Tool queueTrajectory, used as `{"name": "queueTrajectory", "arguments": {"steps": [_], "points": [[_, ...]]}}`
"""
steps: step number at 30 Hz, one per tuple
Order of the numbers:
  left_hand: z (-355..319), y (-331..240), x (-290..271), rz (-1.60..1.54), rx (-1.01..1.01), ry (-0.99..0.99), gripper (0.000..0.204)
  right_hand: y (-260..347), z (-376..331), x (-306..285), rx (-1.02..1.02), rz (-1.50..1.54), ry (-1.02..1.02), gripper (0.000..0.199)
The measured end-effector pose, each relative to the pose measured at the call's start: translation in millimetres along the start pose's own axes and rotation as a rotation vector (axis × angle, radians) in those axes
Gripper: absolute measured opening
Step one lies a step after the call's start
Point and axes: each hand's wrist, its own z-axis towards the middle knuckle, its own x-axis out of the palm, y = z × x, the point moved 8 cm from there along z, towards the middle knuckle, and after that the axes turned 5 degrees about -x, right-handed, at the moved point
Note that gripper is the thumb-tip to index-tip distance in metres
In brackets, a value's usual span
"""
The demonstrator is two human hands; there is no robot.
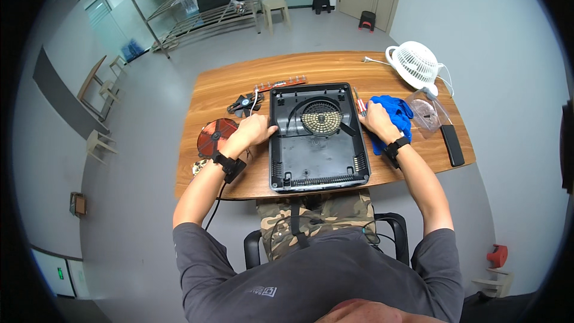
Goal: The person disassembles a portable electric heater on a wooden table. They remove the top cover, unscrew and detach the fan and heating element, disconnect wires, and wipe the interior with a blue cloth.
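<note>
In front of me on the wooden table lies a black plastic housing (pixel 305 158) of a flat appliance, its inside facing up, with a round vent grille (pixel 321 118). My left hand (pixel 254 130) is closed at its left edge, thumb against the rim; the other fingers are partly hidden. At the right edge my right hand (pixel 378 121) is curled, fingertips against the side wall. A screwdriver (pixel 361 106) with a red and clear handle lies by those fingers. Beside my right wrist is a crumpled blue cloth (pixel 394 113). A copper coil disc (pixel 216 137) lies left of my left hand.
A black fan blade (pixel 245 104) and a red strip (pixel 281 84) holding small metal parts lie behind the left hand. To the right are a clear plastic bag (pixel 428 112), a black oblong box (pixel 452 145) and a white slatted round thing (pixel 415 66) with a cord. The table (pixel 239 66) ends near my lap.
</note>
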Motion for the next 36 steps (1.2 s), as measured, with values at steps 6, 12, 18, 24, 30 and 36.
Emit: {"name": "queueTrajectory", "arguments": {"steps": [6,12,18,24,30,36], "points": [[-16,-3,5,0.016,-0.018,0.005,0.049,6,-8,14,-0.018,0.01,0.044,0.058],[-46,-25,-2,0.065,0.122,-0.34,0.056,6,-10,-14,0.014,0.138,0.011,0.045],[-76,-79,14,0.081,0.379,-0.277,0.068,15,-20,-80,-0.181,-0.206,0.049,0.038],[-67,-116,49,0.114,0.642,-0.077,0.071,-20,-31,-45,-0.13,-0.193,0.235,0.075],[-46,-106,67,0.124,0.604,0.211,0.077,-31,-28,-23,-0.183,-0.112,0.112,0.079],[-44,-103,79,0.182,0.546,0.429,0.085,-44,-26,-22,-0.171,0.079,0.058,0.078]]}}
